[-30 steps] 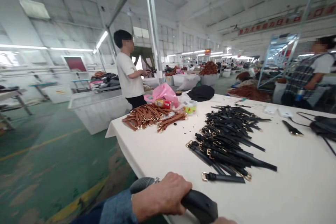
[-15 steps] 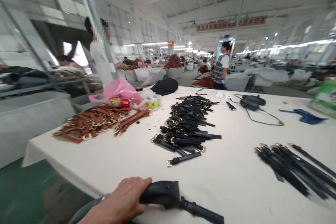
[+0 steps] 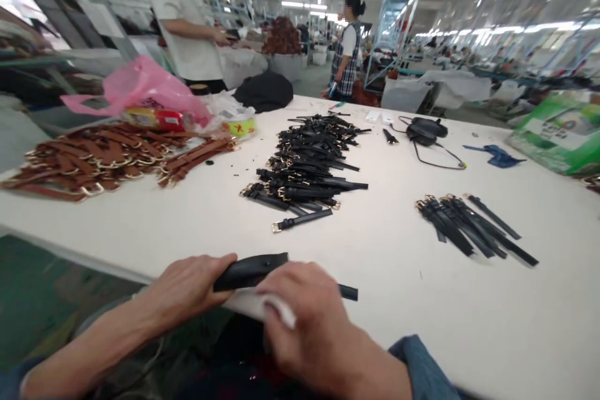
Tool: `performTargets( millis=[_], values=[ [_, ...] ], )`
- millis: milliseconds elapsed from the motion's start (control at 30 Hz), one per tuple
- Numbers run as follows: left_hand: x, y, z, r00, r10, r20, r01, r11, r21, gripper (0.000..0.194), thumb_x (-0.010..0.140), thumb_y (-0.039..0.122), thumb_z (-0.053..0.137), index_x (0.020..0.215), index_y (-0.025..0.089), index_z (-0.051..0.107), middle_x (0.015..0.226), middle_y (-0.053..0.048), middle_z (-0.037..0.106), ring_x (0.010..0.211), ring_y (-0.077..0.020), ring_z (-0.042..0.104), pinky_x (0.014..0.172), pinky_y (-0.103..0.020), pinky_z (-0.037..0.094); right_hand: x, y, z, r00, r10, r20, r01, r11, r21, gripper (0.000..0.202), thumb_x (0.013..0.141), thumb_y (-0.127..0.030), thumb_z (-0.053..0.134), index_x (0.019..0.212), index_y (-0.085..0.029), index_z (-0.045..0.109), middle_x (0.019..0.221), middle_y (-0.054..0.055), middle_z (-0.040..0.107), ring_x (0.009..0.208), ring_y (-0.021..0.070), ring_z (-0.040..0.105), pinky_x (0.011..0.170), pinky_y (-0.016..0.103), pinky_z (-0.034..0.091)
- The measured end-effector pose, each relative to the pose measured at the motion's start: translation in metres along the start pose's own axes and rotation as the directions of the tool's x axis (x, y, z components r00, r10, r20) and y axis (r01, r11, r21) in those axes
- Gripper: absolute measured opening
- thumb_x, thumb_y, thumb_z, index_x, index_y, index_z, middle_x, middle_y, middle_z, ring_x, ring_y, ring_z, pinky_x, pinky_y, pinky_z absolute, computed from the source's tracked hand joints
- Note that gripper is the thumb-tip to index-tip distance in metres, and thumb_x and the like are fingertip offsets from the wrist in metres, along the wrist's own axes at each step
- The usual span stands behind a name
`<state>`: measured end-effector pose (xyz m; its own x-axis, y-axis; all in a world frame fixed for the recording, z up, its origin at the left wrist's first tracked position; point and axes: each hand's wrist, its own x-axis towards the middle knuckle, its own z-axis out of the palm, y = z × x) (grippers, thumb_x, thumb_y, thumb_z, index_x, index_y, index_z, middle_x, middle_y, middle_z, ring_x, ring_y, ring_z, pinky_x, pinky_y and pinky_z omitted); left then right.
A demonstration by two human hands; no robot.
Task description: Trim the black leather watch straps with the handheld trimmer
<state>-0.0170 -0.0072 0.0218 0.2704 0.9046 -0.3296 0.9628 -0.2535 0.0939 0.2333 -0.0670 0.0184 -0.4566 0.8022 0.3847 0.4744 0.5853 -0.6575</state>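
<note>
At the table's near edge, my left hand (image 3: pixel 199 281) grips the left end of a wide black leather piece (image 3: pixel 253 270). A narrower black strap end (image 3: pixel 348 292) sticks out to the right, beyond my right hand. My right hand (image 3: pixel 312 319), somewhat blurred, is closed on a white cloth or paper (image 3: pixel 250 304) just under the black piece. Past my hands, a single black strap with a gold buckle (image 3: pixel 302 220) lies in front of a long pile of black buckled straps (image 3: pixel 314 162).
The white table (image 3: pixel 384 225) also bears brown straps (image 3: pixel 107 153), a pink bag (image 3: pixel 140 90), a row of black straps (image 3: pixel 469 225), a black corded device (image 3: pixel 425 131), blue cloth (image 3: pixel 501 156) and a green package (image 3: pixel 557 131). Two people stand beyond.
My right hand has come into view with the white material, over the black piece. My left hand still holds that piece, now higher in view. The camera has tilted down.
</note>
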Motion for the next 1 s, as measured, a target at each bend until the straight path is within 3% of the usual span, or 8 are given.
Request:
performTargets(
  millis=[67,100,200,400,700,1000],
  values=[
    [-0.001,0.001,-0.003,1.000,-0.014,0.027,0.013,0.999,0.037,0.038,0.082,0.044,0.052,0.109,0.024,0.068,0.097,-0.013,0.077,0.094,-0.0359,0.073,0.078,-0.044,0.053,-0.007,0.040,0.006,0.960,0.250,-0.129,-0.267,0.954,-0.139,0.018,0.088,-0.016,0.060,0.103,-0.019,0.068,0.095,0.009,0.070,0.092,0.0241,0.061,0.088,0.043,0.048],
    [-0.002,0.002,-0.003,0.999,-0.018,0.034,0.016,0.998,0.056,0.038,0.082,0.043,0.052,0.110,0.024,0.068,0.096,-0.013,0.077,0.093,-0.0357,0.072,0.078,-0.044,0.053,-0.013,0.057,0.008,0.935,0.325,-0.138,-0.347,0.918,-0.189,0.021,0.086,-0.018,0.064,0.107,-0.017,0.068,0.100,0.011,0.070,0.097,0.0266,0.060,0.089,0.045,0.046],
    [-0.002,0.001,-0.004,0.999,-0.019,0.051,0.014,0.996,0.093,0.038,0.084,0.045,0.050,0.111,0.024,0.067,0.095,-0.013,0.077,0.092,-0.0354,0.072,0.078,-0.044,0.052,-0.027,0.086,0.012,0.922,0.375,-0.097,-0.387,0.892,-0.234,0.032,0.084,-0.027,0.072,0.114,-0.018,0.067,0.108,0.011,0.067,0.102,0.0284,0.056,0.089,0.045,0.043],
    [0.002,0.000,-0.003,0.997,-0.028,0.070,0.019,0.992,0.122,0.044,0.084,0.051,0.050,0.115,0.023,0.066,0.096,-0.014,0.076,0.094,-0.0381,0.072,0.077,-0.046,0.051,-0.026,0.082,0.018,0.937,0.346,-0.037,-0.345,0.908,-0.237,0.012,0.085,-0.023,0.066,0.095,-0.022,0.072,0.095,0.006,0.065,0.094,0.0242,0.055,0.083,0.039,0.038],
    [0.005,0.011,-0.003,0.996,-0.049,0.078,0.040,0.992,0.118,0.039,0.084,0.050,0.047,0.108,0.023,0.064,0.093,-0.012,0.076,0.088,-0.0335,0.072,0.070,-0.038,0.047,-0.029,0.097,0.023,0.946,0.322,-0.022,-0.322,0.940,-0.112,0.015,0.083,-0.017,0.063,0.094,-0.018,0.072,0.091,0.007,0.062,0.092,0.0223,0.054,0.084,0.037,0.041],
    [-0.012,0.013,-0.020,0.993,0.033,0.114,-0.043,0.995,0.089,0.024,0.084,0.042,0.051,0.099,0.028,0.063,0.092,-0.008,0.077,0.085,-0.0319,0.072,0.071,-0.041,0.047,-0.029,0.099,0.020,0.955,0.296,-0.016,-0.297,0.953,-0.054,0.014,0.079,-0.017,0.065,0.092,-0.020,0.071,0.089,0.005,0.063,0.090,0.0204,0.055,0.082,0.035,0.042]
  ],
)
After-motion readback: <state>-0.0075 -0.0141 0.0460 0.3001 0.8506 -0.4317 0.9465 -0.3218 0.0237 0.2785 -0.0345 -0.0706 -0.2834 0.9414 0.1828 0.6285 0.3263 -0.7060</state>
